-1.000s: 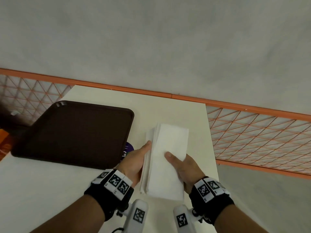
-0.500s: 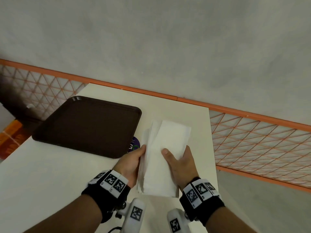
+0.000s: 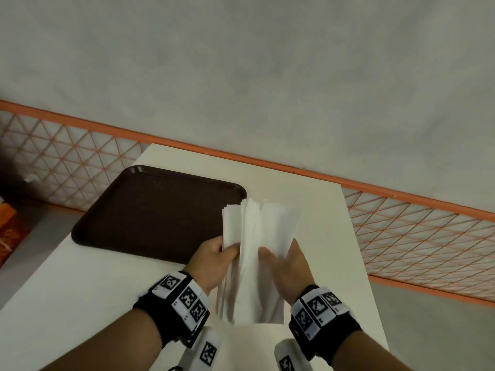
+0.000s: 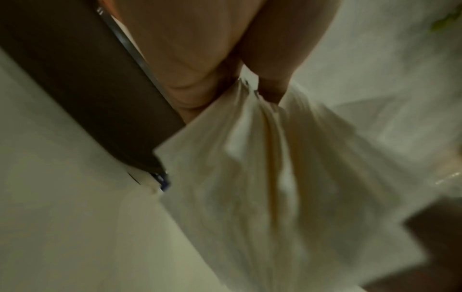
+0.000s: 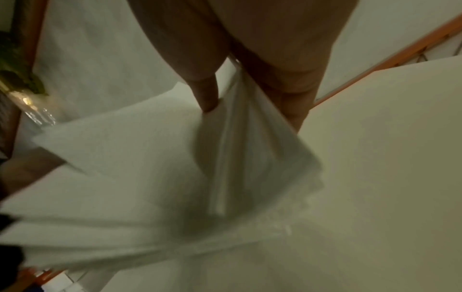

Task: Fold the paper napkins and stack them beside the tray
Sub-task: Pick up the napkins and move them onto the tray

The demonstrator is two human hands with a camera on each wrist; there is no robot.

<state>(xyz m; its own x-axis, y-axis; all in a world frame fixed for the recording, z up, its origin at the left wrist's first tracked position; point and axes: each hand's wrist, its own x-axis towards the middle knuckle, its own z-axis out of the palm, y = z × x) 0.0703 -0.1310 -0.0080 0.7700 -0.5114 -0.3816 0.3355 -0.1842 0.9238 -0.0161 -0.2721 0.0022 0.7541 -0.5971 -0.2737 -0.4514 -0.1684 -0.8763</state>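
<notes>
A thick stack of white paper napkins (image 3: 254, 253) is held off the white table (image 3: 316, 199), just right of the dark brown tray (image 3: 150, 210). My left hand (image 3: 214, 257) grips the left part of the stack (image 4: 225, 158) between thumb and fingers. My right hand (image 3: 288, 259) pinches the right part (image 5: 250, 148), thumb on top and fingers beneath. The stack fans apart between the two hands, its layers spreading at the far end. Both wrist views are blurred.
An orange wire-mesh railing (image 3: 417, 236) runs behind and to the right of the table, with grey floor (image 3: 241, 62) beyond. The table's right edge (image 3: 359, 250) lies close to my right hand. A small dark purple object (image 4: 161, 180) shows under the tray's near corner.
The stack, held flat and together a second ago, has been lifted and is now splitting apart between my hands. The view has shifted, so the tray appears further right.
</notes>
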